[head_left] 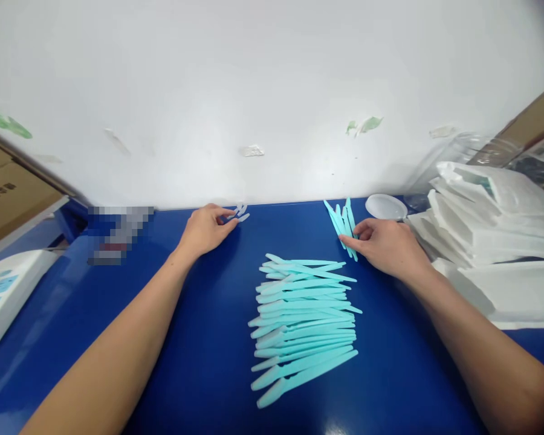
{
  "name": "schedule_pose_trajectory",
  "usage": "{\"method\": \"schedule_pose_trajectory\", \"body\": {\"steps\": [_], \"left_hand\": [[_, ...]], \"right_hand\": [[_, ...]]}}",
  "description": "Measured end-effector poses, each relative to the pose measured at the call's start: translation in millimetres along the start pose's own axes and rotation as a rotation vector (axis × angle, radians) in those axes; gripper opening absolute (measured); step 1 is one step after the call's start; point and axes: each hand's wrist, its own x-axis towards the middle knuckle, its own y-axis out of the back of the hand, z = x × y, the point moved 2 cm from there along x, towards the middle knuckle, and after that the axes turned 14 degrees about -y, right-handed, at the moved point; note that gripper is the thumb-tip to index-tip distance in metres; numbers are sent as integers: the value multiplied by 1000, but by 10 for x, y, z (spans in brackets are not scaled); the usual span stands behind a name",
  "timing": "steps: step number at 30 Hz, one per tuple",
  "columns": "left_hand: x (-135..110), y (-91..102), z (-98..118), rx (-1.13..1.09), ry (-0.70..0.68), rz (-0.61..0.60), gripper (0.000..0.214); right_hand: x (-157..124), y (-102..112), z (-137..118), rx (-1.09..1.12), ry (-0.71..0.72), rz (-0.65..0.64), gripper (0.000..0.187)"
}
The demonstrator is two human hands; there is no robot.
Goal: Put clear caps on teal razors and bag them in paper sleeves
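My left hand (210, 231) reaches to the back edge of the blue table, thumb and forefinger pinched at a small clear plastic cap (243, 217). A few more such clear pieces lie by those fingertips. My right hand (381, 244) has its thumb and curled fingers on a teal eyebrow razor (350, 246), within a small bunch lying roughly lengthwise near the wall. Between my forearms lies a long row of teal eyebrow razors (308, 326), set crosswise, their wider capped ends to the left. Some at the far end overlap at angles.
White foam pouches (494, 223) are stacked at the right, beside a round whitish lid (386, 206). A white device with blue labels (13, 296) stands at the left edge. Cardboard boxes (13, 187) flank the table. A white wall (272, 90) closes off the back.
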Motion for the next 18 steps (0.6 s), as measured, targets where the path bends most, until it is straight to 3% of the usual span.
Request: {"method": "schedule_pose_trajectory", "body": {"steps": [7,14,16,18], "left_hand": [[36,-85,75,15,-82,-71,32],[-16,-2,279,-91,-109,-298,31],[-66,35,360,-119,-114,-365,32],[-135,83,431,-155,-100,-391,29]], "right_hand": [[-12,48,-2,-2,4,-36,25],[-69,136,-4,-14,53,26,21],[-126,172,-36,103,79,-38,21],[-198,180,-84,303,103,-241,23]]}}
